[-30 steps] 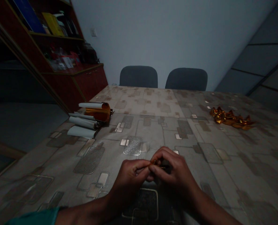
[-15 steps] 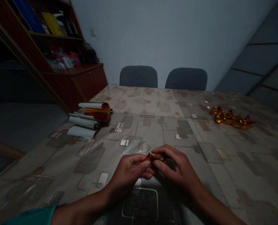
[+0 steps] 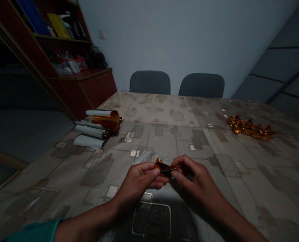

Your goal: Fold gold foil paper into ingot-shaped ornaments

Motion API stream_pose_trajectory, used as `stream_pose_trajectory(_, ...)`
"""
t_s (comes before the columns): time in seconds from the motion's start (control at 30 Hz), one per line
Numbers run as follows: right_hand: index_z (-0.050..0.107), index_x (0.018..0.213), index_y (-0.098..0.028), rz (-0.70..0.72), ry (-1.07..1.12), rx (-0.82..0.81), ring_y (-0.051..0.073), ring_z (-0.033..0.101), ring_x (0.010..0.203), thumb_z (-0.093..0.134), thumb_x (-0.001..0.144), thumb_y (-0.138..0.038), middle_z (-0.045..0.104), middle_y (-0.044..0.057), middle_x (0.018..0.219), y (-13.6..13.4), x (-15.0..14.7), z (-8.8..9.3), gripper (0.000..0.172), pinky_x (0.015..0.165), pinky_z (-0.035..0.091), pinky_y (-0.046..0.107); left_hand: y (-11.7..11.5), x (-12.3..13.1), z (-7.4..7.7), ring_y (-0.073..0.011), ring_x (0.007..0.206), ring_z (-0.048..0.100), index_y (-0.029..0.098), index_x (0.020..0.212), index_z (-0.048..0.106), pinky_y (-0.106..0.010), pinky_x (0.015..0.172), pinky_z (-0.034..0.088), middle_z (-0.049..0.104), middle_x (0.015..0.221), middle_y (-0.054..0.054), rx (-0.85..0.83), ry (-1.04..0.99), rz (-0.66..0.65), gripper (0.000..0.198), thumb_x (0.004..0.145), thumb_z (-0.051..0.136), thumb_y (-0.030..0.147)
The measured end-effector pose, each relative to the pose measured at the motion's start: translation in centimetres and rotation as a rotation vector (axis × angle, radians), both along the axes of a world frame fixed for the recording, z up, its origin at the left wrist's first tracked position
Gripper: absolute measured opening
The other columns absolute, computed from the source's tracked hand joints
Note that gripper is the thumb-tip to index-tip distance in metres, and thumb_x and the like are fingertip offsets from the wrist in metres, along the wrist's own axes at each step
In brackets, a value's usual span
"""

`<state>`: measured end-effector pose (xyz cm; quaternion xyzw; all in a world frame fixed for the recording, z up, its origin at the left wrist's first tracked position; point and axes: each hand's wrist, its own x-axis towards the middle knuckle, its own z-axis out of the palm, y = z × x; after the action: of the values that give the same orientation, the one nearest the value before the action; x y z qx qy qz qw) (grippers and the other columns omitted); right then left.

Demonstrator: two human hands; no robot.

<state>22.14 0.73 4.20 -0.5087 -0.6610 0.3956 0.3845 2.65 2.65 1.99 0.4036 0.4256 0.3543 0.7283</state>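
A small piece of folded gold foil paper [image 3: 164, 166] is held up over the near part of the table, between both hands. My left hand [image 3: 145, 176] pinches its left end between thumb and fingers. At its right end, my right hand [image 3: 191, 173] has the thumb and fingertips closed on the tip. Far to the right lies a row of folded gold foil pieces [image 3: 250, 127], shiny and pointed. On the left side of the table, curled gold foil sheets [image 3: 105, 122] with pale backs rest in a loose stack.
The table [image 3: 149, 111] has a patterned cover of rounded rectangles. Two dark chairs [image 3: 149, 82] stand along its far side, by the wall. A red-brown cabinet [image 3: 89, 89] with shelves of folders and bags stands at the back left.
My right hand has moved slightly right, away from my left hand. More of the folded gold foil paper now shows between them. The stack and the row have stayed put.
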Motion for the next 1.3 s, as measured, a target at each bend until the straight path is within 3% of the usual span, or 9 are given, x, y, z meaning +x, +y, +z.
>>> stream_pose_trajectory(0.2, 0.057, 0.075, -0.021, -0.004, -0.077, 0.166, 0.014, 0.054, 0.059, 0.058, 0.08, -0.018, 0.06, -0.002, 0.066, 0.1, -1.4, -1.3, 0.006, 0.056, 0.041, 0.027, -0.1, 0.1, -1.0, -0.015, 0.071, 0.073, 0.013, 0.108, 0.063, -0.021, 0.064, 0.056, 0.077, 0.083, -0.007, 0.023, -0.091, 0.042, 0.042, 0.076, 0.081, 0.033)
stream_pose_trajectory(0.37, 0.056, 0.077, -0.021, -0.078, -0.005, 0.134, 0.015, 0.054, 0.058, 0.058, 0.08, -0.021, 0.06, -0.001, 0.066, 0.1, -1.5, -1.3, 0.004, 0.054, 0.04, 0.027, 0.0, 0.2, -1.2, -0.0172, 0.074, 0.075, 0.017, 0.089, 0.051, -0.021, 0.063, 0.057, 0.077, 0.083, -0.007, -0.017, -0.136, 0.065, 0.037, 0.075, 0.083, 0.032)
stream_pose_trajectory(0.57, 0.055, 0.08, -0.021, -0.131, 0.03, 0.092, 0.014, 0.053, 0.057, 0.058, 0.08, -0.022, 0.058, -0.002, 0.066, 0.0, -1.4, -1.7, 0.003, 0.054, 0.04, 0.027, -0.1, 0.3, -0.8, -0.0137, 0.077, 0.074, 0.013, 0.087, 0.06, -0.019, 0.07, 0.057, 0.076, 0.084, -0.006, -0.069, -0.156, 0.074, 0.03, 0.077, 0.081, 0.031)
stream_pose_trajectory(0.83, 0.053, 0.094, -0.022, -0.121, 0.045, 0.136, 0.017, 0.065, 0.065, 0.059, 0.081, -0.022, 0.067, 0.001, 0.075, -0.2, -1.8, -1.9, 0.014, 0.059, 0.05, 0.028, -0.1, 0.6, -0.7, -0.012, 0.064, 0.07, 0.013, 0.083, 0.06, -0.018, 0.061, 0.054, 0.074, 0.071, -0.004, -0.11, -0.154, 0.124, 0.041, 0.065, 0.089, 0.036)
stream_pose_trajectory(1.1, 0.053, 0.084, -0.023, -0.153, -0.102, 0.317, 0.015, 0.062, 0.056, 0.059, 0.079, -0.018, 0.065, 0.0, 0.067, -0.4, -2.1, -1.6, 0.009, 0.053, 0.046, 0.026, -0.3, 0.7, -0.4, -0.0103, 0.065, 0.066, 0.013, 0.075, 0.062, -0.019, 0.067, 0.051, 0.071, 0.069, -0.002, -0.126, -0.188, 0.115, 0.036, 0.066, 0.089, 0.035)
stream_pose_trajectory(1.3, 0.053, 0.079, -0.023, -0.172, -0.157, 0.392, 0.014, 0.059, 0.052, 0.057, 0.078, -0.016, 0.062, -0.001, 0.063, -0.5, -2.5, -1.2, 0.009, 0.05, 0.044, 0.025, -0.5, 0.6, -0.6, -0.0092, 0.067, 0.062, 0.014, 0.082, 0.064, -0.019, 0.066, 0.047, 0.068, 0.071, -0.001, -0.084, -0.211, 0.075, 0.032, 0.072, 0.084, 0.037)
